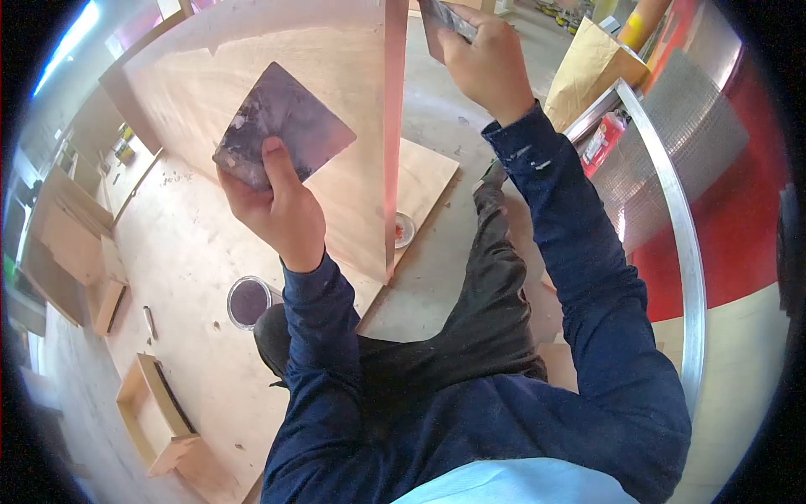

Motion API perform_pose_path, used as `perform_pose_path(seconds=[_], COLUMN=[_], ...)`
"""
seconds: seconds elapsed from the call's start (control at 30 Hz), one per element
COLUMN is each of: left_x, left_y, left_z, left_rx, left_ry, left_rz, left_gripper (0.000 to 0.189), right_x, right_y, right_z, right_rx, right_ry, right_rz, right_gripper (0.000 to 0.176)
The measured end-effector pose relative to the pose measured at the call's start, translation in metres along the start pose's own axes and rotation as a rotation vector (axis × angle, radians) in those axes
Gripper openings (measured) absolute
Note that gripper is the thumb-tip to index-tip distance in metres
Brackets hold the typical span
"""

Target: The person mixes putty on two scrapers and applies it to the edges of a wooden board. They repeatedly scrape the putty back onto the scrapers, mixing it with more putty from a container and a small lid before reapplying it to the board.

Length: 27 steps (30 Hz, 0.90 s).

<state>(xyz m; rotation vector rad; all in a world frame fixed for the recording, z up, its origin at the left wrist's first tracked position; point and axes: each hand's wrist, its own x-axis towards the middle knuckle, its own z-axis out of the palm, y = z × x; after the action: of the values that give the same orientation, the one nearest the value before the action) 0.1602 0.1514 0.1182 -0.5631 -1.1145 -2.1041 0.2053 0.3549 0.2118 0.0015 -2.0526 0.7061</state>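
My left hand (281, 206) grips a flat, square metal scraper plate (290, 122) by its lower corner, thumb on top; the plate is smeared with dark and whitish patches. Raised at the top, my right hand (491, 63) holds a second flat blade (438, 32) beside the far side of an upright wooden panel edge (392, 143). Behind the left plate stands the broad pale face of a wooden panel (340, 76). A round tin (249, 302) with dark contents sits on the board by my knee.
A small wooden frame (138, 412) and a thin tool (149, 323) lie at the left. Near the panel's foot is a round lid (405, 230). A curved metal strip (672, 185), a red bottle (603, 143) and a paper bag (588, 74) are at the right.
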Motion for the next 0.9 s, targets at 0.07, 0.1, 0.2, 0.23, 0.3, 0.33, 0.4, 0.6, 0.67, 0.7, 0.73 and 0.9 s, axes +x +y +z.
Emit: perform_pose_path(seconds=[0.07, 0.1, 0.2, 0.23, 0.3, 0.33, 0.4, 0.6, 0.67, 0.7, 0.73, 0.9], left_x=[0.001, 0.002, 0.002, 0.002, 0.003, 0.003, 0.004, 0.003, 0.003, 0.003, 0.003, 0.003], left_y=[0.000, 0.000, -0.001, -0.002, -0.003, -0.003, 0.000, -0.001, -0.002, -0.002, -0.003, -0.005], left_z=[-0.003, -0.005, -0.007, -0.008, -0.008, -0.008, -0.007, -0.005, -0.003, -0.003, -0.002, -0.005], left_rx=[0.026, 0.025, 0.027, 0.012, -0.004, -0.018, -0.031, -0.051, -0.022, -0.018, -0.055, -0.063], left_ry=[0.022, 0.020, 0.009, 0.009, 0.008, 0.015, 0.022, 0.038, 0.035, 0.030, 0.028, 0.002], left_rz=[-0.038, -0.037, -0.035, -0.033, -0.032, -0.029, -0.026, -0.067, -0.085, -0.082, -0.070, -0.044], left_gripper=[0.027, 0.027, 0.026, 0.026, 0.026, 0.027, 0.027, 0.028, 0.027, 0.027, 0.027, 0.028], right_x=[0.007, 0.008, 0.010, 0.011, 0.014, 0.014, 0.014, -0.007, -0.006, -0.008, -0.011, -0.010], right_y=[0.005, 0.008, 0.009, 0.011, 0.020, 0.017, 0.012, -0.019, -0.023, -0.012, 0.007, 0.017], right_z=[0.005, 0.008, 0.014, 0.015, 0.019, 0.019, 0.019, 0.053, 0.054, 0.051, 0.046, 0.025], right_rx=[-0.062, -0.018, 0.006, -0.013, -0.042, -0.067, -0.019, -0.003, 0.062, 0.068, -0.049, -0.072], right_ry=[0.058, 0.068, 0.077, 0.076, 0.089, 0.101, 0.074, 0.087, 0.066, 0.068, 0.050, 0.157], right_rz=[-0.163, -0.165, -0.142, -0.120, -0.152, -0.185, -0.185, 0.189, 0.341, 0.344, 0.094, -0.210], right_gripper=[0.031, 0.030, 0.030, 0.029, 0.028, 0.028, 0.029, 0.037, 0.039, 0.039, 0.038, 0.034])
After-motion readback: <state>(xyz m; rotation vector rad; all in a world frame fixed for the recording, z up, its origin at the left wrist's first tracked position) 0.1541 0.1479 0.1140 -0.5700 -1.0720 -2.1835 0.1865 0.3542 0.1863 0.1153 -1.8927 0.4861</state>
